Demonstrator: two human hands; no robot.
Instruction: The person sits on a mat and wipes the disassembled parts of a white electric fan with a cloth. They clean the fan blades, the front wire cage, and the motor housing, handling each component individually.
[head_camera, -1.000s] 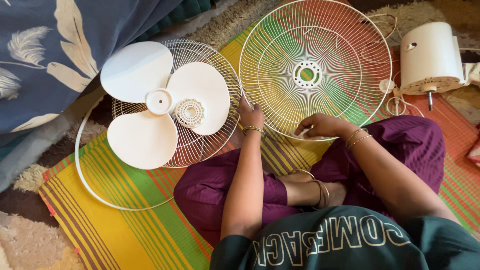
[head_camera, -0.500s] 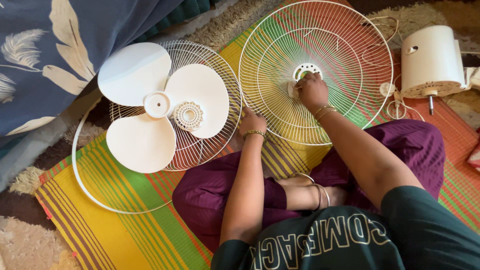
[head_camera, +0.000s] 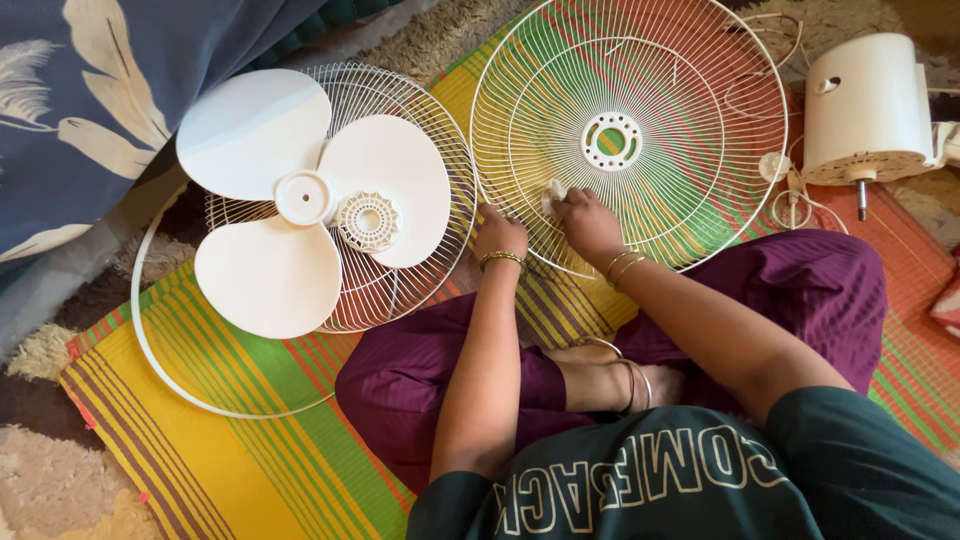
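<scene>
1. a striped mat (head_camera: 250, 420) in yellow, green and red covers the floor; the person sits cross-legged on it in purple trousers, seen from above.
2. a blue bedcover with pale leaf shapes (head_camera: 90, 110) fills the far left corner.
3. a large round white wire fan guard (head_camera: 700, 170) lies flat on the mat just beyond the knees, right of centre. it has a ringed hub in the middle.
4. a second wire guard (head_camera: 440, 150) lies to its left, nearly touching it. a white three-blade fan blade (head_camera: 300, 200) rests on top of it, and a thin white hoop (head_camera: 150, 340) curves round its near left side.
5. a white fan motor housing (head_camera: 865, 100) lies at the far right, shaft pointing near, with a tangled cord beside it.
6. the left hand (head_camera: 498, 238), bangle at the wrist, is closed over the near left rim of the large guard, steadying it.
7. the right hand (head_camera: 585, 222) presses a small white cloth (head_camera: 553, 193) onto the wires just beside the left hand, fingers curled shut around it.
8. judging from this, the fan is fully taken apart and wiping of the large guard is under way; how much of it is clean cannot be told, and the other parts lie untouched, all unassembled.
</scene>
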